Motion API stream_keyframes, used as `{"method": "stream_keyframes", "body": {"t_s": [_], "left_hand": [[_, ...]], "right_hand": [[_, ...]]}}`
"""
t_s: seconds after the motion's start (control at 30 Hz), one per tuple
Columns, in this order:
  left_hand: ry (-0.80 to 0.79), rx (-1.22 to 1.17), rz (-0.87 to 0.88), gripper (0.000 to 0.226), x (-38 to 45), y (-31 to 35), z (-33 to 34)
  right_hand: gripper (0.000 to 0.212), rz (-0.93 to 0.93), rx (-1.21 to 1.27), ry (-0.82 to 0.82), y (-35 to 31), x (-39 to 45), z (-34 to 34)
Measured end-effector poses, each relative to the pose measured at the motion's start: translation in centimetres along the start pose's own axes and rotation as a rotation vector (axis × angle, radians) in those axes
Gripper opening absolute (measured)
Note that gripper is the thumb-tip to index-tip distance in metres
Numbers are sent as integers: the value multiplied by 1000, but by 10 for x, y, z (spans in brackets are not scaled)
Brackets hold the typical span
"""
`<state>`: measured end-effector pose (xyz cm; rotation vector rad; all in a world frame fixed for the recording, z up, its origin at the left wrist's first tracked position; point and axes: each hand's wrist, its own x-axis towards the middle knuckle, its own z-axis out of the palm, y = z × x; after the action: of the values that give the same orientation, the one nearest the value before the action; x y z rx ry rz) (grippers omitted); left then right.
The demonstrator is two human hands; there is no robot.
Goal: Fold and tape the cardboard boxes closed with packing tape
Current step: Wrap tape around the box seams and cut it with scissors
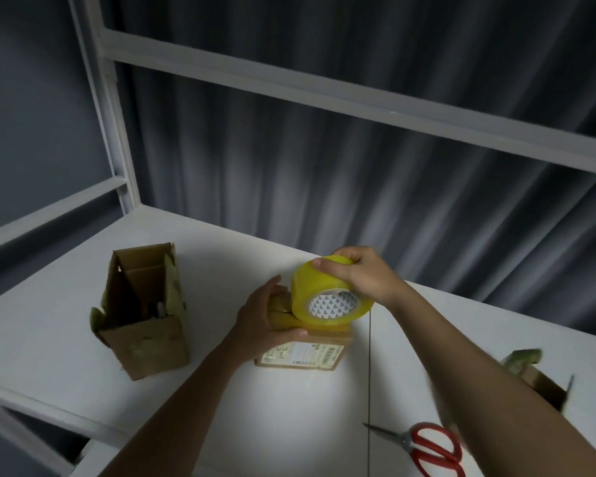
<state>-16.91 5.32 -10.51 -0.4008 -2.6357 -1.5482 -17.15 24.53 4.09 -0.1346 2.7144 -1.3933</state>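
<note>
A small cardboard box [301,352] with a printed label on its front stands on the white table [66,339] in the middle. My left hand [264,316] holds the box from the left, thumb on its front edge and fingers over the top. My right hand [358,273] grips a yellow roll of packing tape [324,297] just above the box top. A strip of tape lies across the top under the roll. An open cardboard box [145,318] with raised flaps stands to the left.
Red-handled scissors [427,445] lie near the front right edge. Another open box [544,383] shows partly behind my right forearm. A white shelf frame [117,132] rises at the back, with a grey curtain behind it.
</note>
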Motion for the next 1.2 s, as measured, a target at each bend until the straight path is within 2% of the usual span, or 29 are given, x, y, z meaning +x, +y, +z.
{"method": "stream_keyframes", "body": {"t_s": [0.1,0.2,0.3,0.57,0.77,0.87,0.93,1.03,1.1,1.2], "left_hand": [[5,4,2,111,0,0,-1],[7,29,-7,99,0,5,-1],[8,29,-8,89,-6,11,1],[-36,83,-40,90,-5,10,-3],[-77,133,-6,90,-6,11,-5],[-149,256,4,106,-5,12,-5],[-281,461,-4,124,-1,18,-10],[-441,756,-31,128,7,40,-15],[-390,822,-84,127,8,56,0],[-255,855,-137,155,2,70,37]], "right_hand": [[49,-8,-292,1,-5,2,-13],[48,-11,-825,61,-6,-1,-30],[62,59,-1049,-5,12,-4,-31],[72,170,-1134,-128,27,12,-22],[64,250,-1037,-221,47,12,-16],[65,261,-993,-224,59,10,-13],[69,264,-980,-221,62,10,-12],[70,249,-996,-223,63,12,-13],[70,249,-1004,-228,64,13,-13],[69,214,-1042,-227,70,11,-10]]}}
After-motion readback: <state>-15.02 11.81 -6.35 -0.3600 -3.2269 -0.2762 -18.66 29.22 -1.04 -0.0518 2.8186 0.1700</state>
